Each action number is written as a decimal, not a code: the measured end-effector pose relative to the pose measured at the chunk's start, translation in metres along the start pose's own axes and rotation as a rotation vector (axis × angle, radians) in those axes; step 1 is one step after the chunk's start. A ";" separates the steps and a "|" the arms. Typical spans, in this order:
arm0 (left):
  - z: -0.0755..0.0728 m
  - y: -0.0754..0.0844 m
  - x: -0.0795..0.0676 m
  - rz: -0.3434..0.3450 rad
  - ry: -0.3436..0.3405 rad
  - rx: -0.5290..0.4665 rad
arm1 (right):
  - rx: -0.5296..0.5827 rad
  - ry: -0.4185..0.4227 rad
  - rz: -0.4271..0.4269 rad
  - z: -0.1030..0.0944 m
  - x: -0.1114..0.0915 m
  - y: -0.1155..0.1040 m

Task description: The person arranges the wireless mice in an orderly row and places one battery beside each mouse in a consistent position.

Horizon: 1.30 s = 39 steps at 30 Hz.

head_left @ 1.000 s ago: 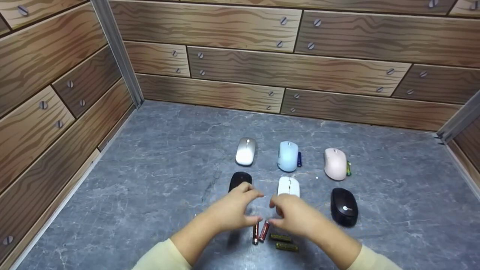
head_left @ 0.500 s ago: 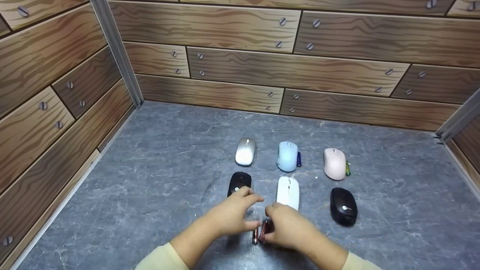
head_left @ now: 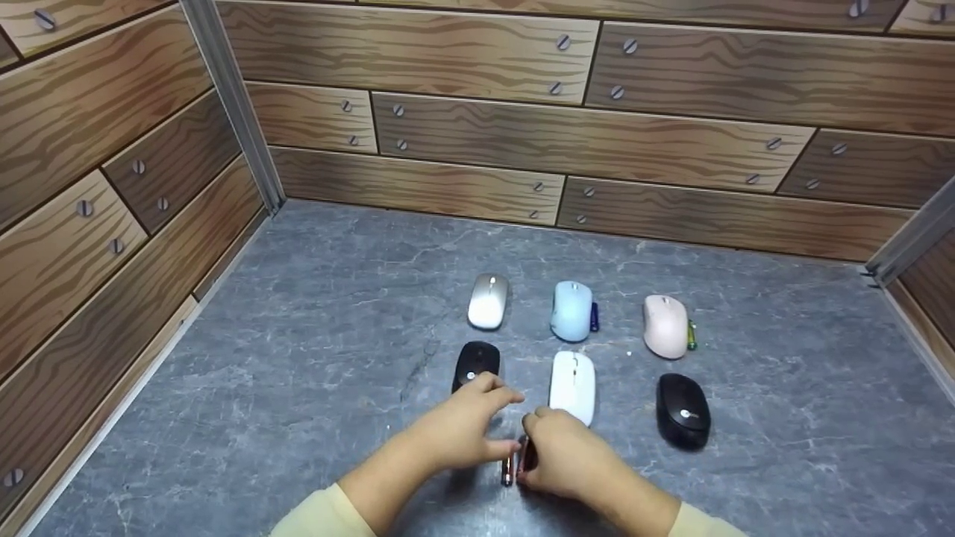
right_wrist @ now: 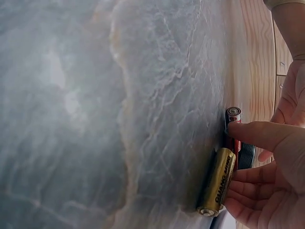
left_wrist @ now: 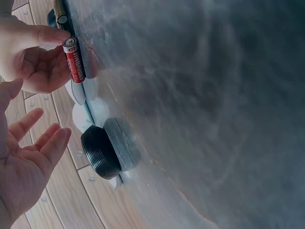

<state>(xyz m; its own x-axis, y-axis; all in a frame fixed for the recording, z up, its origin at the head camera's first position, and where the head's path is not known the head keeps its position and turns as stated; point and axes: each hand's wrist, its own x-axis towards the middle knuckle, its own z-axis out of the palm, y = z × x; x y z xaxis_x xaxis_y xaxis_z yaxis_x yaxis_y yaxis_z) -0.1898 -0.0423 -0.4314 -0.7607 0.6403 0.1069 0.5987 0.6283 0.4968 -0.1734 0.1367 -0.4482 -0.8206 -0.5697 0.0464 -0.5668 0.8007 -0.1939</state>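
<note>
My right hand (head_left: 567, 455) is at the front middle, thumb and fingertips pinching a red battery (head_left: 527, 456) by its ends. Just left of it, a second red battery (head_left: 508, 471) lies on the table. Gold batteries, one (right_wrist: 218, 183) seen lying beside the right fingers in the right wrist view, are hidden under that hand in the head view. My left hand (head_left: 464, 426) hovers with fingers spread and nothing in it, thumb near the red batteries. A black mouse (head_left: 476, 358) is partly covered by its fingers. A white mouse (head_left: 573, 384) sits just beyond the right hand.
Behind stand a silver mouse (head_left: 489, 302), a light blue mouse (head_left: 572, 312) with a blue battery (head_left: 595, 317) beside it, and a pink mouse (head_left: 665, 326) with a green battery (head_left: 692, 335). Another black mouse (head_left: 683, 412) sits at right. Wood-patterned walls (head_left: 448, 119) enclose the grey table.
My right hand has come down and slightly left onto the right red battery, covering the gold batteries and uncovering more of the white mouse. The left hand has barely moved.
</note>
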 end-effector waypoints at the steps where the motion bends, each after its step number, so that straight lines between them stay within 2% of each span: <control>1: 0.000 0.000 0.000 0.001 0.000 -0.002 | 0.004 -0.007 0.005 0.000 0.000 0.000; 6: 0.000 0.000 -0.001 0.007 0.001 0.003 | 0.029 -0.020 0.007 -0.001 0.001 0.002; 13: -0.002 -0.002 -0.001 -0.009 0.001 -0.009 | 0.061 0.011 0.008 -0.002 0.001 0.006; 25: -0.006 -0.003 -0.002 -0.036 -0.007 -0.026 | 0.190 -0.009 0.094 -0.028 0.004 0.009; 39: -0.019 -0.017 0.001 -0.093 0.031 -0.081 | 0.270 0.028 0.191 -0.057 0.037 0.035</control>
<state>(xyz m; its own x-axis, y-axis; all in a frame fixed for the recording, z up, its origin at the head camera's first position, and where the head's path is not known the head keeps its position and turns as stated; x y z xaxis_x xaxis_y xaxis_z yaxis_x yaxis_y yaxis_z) -0.2060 -0.0611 -0.4231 -0.8201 0.5662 0.0830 0.5038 0.6456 0.5739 -0.2282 0.1543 -0.3977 -0.9140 -0.4056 0.0099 -0.3655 0.8124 -0.4543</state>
